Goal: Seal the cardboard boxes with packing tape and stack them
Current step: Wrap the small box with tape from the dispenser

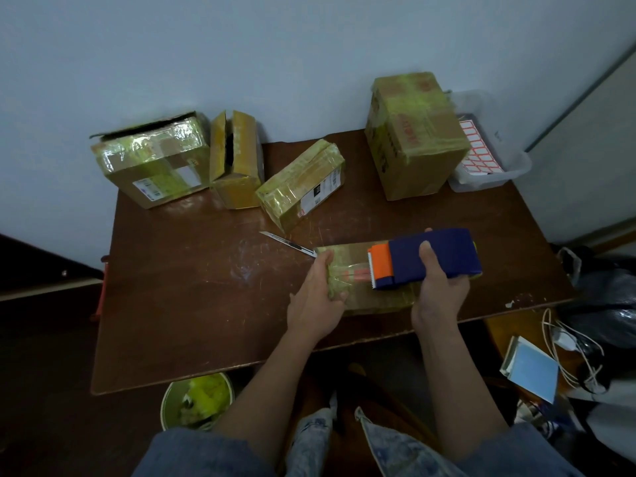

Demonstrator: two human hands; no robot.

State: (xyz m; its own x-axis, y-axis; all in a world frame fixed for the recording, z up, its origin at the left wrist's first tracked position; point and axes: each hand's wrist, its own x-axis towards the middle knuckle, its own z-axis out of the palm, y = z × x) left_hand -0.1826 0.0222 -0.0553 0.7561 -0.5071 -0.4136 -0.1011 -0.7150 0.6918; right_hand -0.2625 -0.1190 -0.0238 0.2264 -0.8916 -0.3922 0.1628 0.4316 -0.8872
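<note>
A flat cardboard box (347, 254) wrapped in yellowish tape lies near the front edge of the brown table (192, 287). My right hand (438, 290) grips a blue and orange tape dispenser (426, 258) resting on the box's top. A strip of tape runs from the dispenser's blade toward my left hand (318, 297), which holds the box's left end with fingers curled over it. A tall taped box (413, 136) stands at the back right. Three more boxes sit at the back: a large one (155, 160), a narrow open one (235, 160) and a tilted one (303, 182).
A utility knife (287, 243) with its blade out lies just left of the flat box. A clear plastic tub (492, 156) holding red-bordered label sheets sits at the back right corner. A bin (198, 401) of tape scraps stands under the table's front edge. Cables and a notebook (531, 370) lie right.
</note>
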